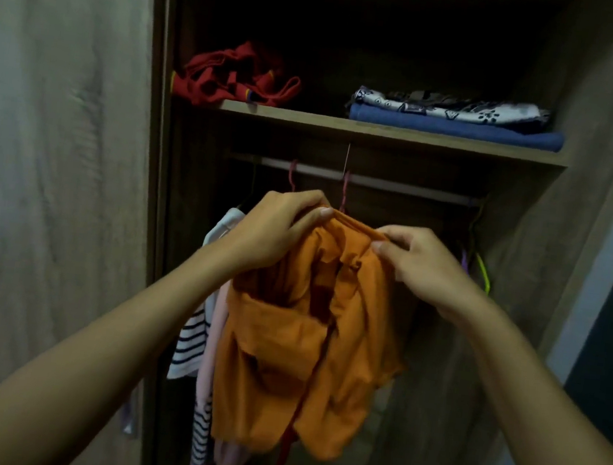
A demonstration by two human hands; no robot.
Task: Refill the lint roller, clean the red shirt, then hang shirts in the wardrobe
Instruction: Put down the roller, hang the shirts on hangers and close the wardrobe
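Orange shirt [309, 332]. Navy-and-white striped top [191, 341], pale pink garment [213, 336]. Red cloth with yellow and blue trim [234, 80]. Blue folded fabric [458, 129] under white paw-print fabric [452, 109]. Brown wood-grain wardrobe [385, 132]. Pink hanger [344, 192], lime-green hanger [483, 269].

**What's in the closet: a count**

2 hands: left hand [273, 228] & right hand [421, 264]. 1 orange shirt [296, 346]. 1 striped shirt [191, 337] & 1 pink top [213, 340] hanging beside it. 1 rod [398, 184]. 1 shelf [385, 132]. On it: 1 red pile [234, 80], 1 blue cloth [458, 129], 1 printed cloth [453, 107]. Approx. 2 pink hooks [292, 175] on rod, 1 green hanger [483, 269]; more hangers too dark to count.
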